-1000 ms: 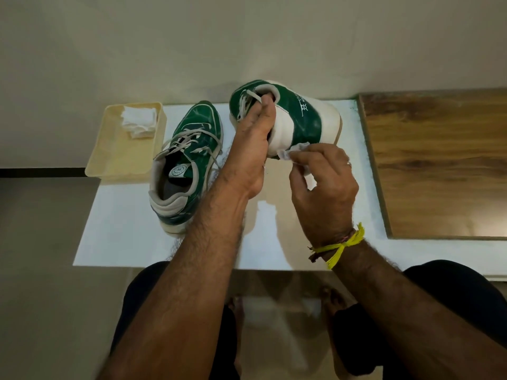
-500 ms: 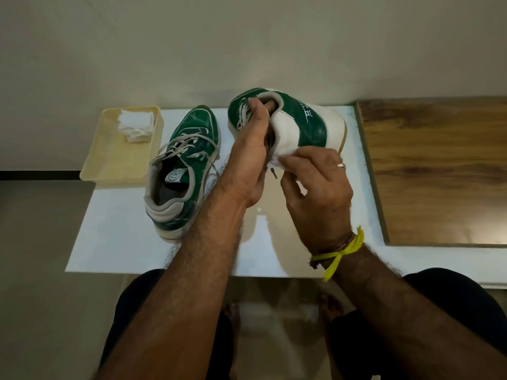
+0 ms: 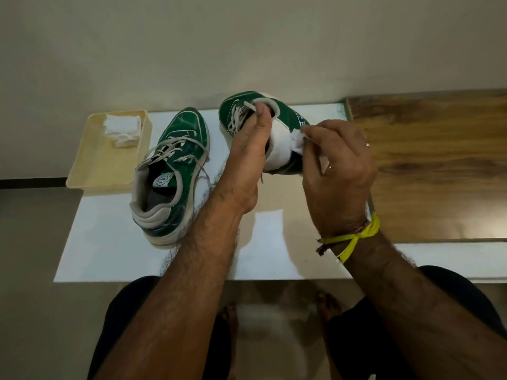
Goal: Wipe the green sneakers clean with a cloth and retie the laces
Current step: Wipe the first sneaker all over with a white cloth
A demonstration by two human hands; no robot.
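A person's left hand (image 3: 248, 157) grips a green-and-white leather sneaker (image 3: 285, 124) by its collar, lifted above the white table (image 3: 109, 242). The right hand (image 3: 338, 171) pinches a small white cloth (image 3: 297, 141) against its white heel. A second green sneaker (image 3: 175, 171) stands on the table beside a cream plastic tray (image 3: 109, 163) holding folded white cloths (image 3: 122, 130).

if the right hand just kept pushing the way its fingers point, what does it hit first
Almost at once the held sneaker: the right hand already pinches the cloth against its white heel, though depth is hard to judge.
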